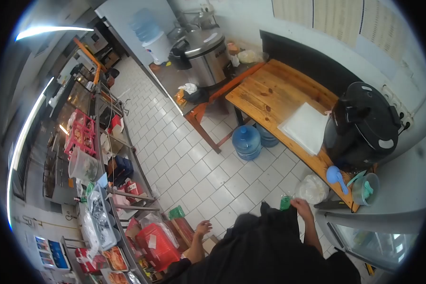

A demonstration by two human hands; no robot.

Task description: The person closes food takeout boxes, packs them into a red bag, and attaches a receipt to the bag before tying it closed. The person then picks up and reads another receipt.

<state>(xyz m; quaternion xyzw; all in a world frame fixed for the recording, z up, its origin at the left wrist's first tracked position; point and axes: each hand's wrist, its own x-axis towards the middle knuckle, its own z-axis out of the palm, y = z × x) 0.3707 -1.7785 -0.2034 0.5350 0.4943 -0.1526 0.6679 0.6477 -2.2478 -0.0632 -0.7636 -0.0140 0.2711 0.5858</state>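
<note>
My right hand [300, 206] is pinched on a small green packet [285, 202], held low in front of my dark clothing, near a clear plastic bag [312, 189] on the floor by the wooden table. On the other side of my body, my left hand [204, 227] has its fingers loosely curled, and nothing can be seen in it. Beyond that hand, another green packet [176, 212] lies by cardboard boxes and a red crate [157, 246].
The wooden table [255, 94] holds white sheets [307, 127], a black cooker [362, 128] and a blue scoop [334, 175]. Water bottles [246, 142] stand beneath it. Shelving with a tray [101, 217] lines the left; a glass-door fridge [374, 239] is at right.
</note>
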